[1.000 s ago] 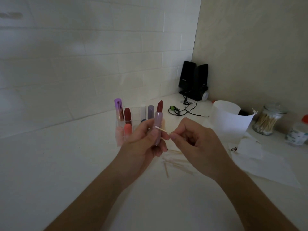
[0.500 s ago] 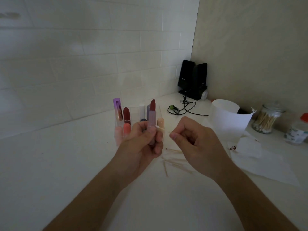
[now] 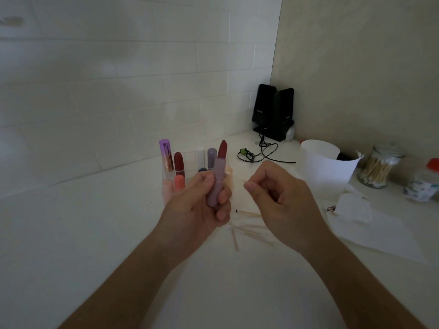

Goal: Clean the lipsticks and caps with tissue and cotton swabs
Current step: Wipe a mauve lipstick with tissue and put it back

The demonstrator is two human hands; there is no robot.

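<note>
Head view: the left hand (image 3: 202, 207) is clamped around the lilac barrel of an open lipstick (image 3: 217, 176), held upright just left of centre, its dark red bullet pointing to twelve o'clock. At three o'clock from it, a little apart, the right hand (image 3: 282, 200) is curled with thumb and forefinger pinched together on a thin cotton swab (image 3: 244, 181), of which only a pale tip shows; the tip is not touching the lipstick. Behind the left hand, at eleven o'clock, a clear holder (image 3: 167, 186) keeps the other lipsticks standing. Used swabs (image 3: 247, 230) lie scattered on the counter (image 3: 95, 233) at six o'clock from the hands, a tissue (image 3: 370, 231) at four o'clock, a swab jar (image 3: 377, 168) far right.

The lipstick looks light, its barrel hard and smooth, probably slippery; the bullet is likely soft and would smear or snap, so grip low on the barrel. The swab should bend easily; hold it mid-stick.
</note>
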